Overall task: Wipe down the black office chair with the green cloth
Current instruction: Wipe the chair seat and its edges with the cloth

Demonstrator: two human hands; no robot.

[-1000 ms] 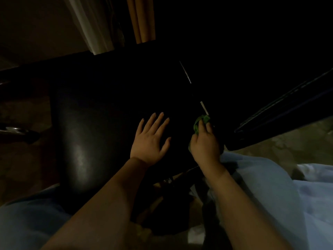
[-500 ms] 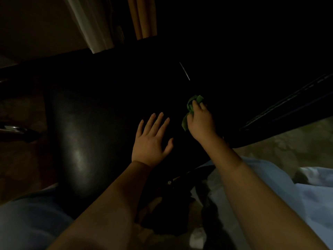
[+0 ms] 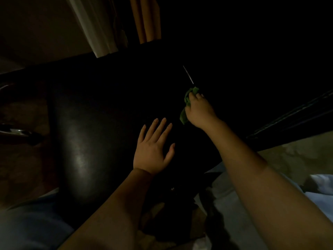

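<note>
The black office chair (image 3: 86, 141) fills the middle of the dim view, its glossy leather surface catching a pale sheen on the left. My left hand (image 3: 153, 147) rests flat on it with fingers spread. Up and to the right, my right hand (image 3: 199, 110) grips the bunched green cloth (image 3: 185, 105) and presses it against the chair, beside a thin pale seam line (image 3: 188, 74). Most of the cloth is hidden under the hand.
A dark ribbed part of the chair or nearby furniture (image 3: 292, 116) runs diagonally at the right. Pale curtain (image 3: 93, 29) and orange wooden strips (image 3: 146, 18) stand behind. A chrome chair leg (image 3: 16, 131) shows at the left. Light fabric (image 3: 234, 213) lies at the lower right.
My right hand has slid the green cloth up and away along the chair, from beside my left hand's thumb towards the seam. My left hand has stayed flat in place.
</note>
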